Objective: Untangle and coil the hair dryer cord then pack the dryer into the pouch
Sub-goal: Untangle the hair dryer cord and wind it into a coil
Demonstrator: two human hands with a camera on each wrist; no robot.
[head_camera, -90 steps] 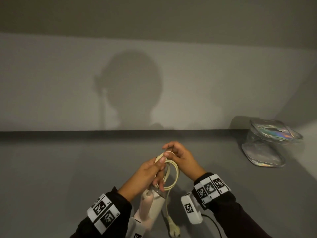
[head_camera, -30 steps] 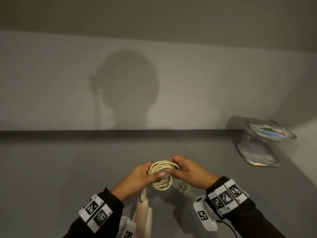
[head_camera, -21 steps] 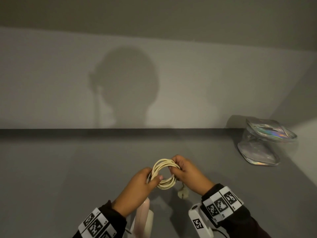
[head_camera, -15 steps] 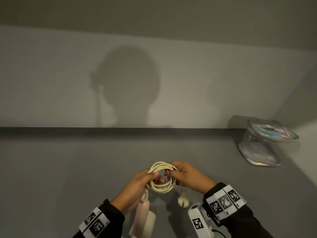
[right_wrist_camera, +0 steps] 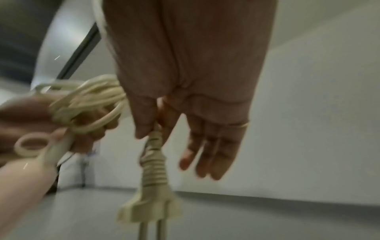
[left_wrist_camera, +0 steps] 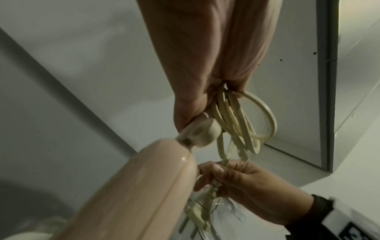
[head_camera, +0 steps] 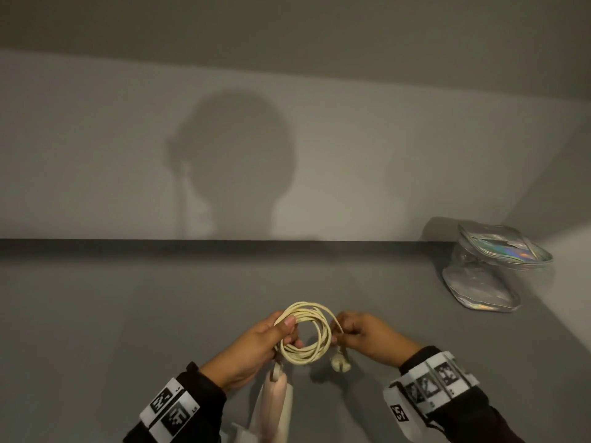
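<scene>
My left hand grips the cream cord, wound into a round coil of several loops, on its left side. Below that hand hangs the pink hair dryer, its handle end with a cream hanging ring joined to the cord. My right hand pinches the cord's free end just above the plug, thumb against forefinger; the other fingers stay loose. The plug dangles prongs down. The clear iridescent pouch stands open at the far right on the grey table.
A dark strip runs along the table's back edge under a pale wall. A second wall closes in at the right beside the pouch. White tagged bands sit on both wrists.
The cord went from a few loose loops to a round coil in my left hand. My right hand slid to the free end by the plug and drew slightly away to the right.
</scene>
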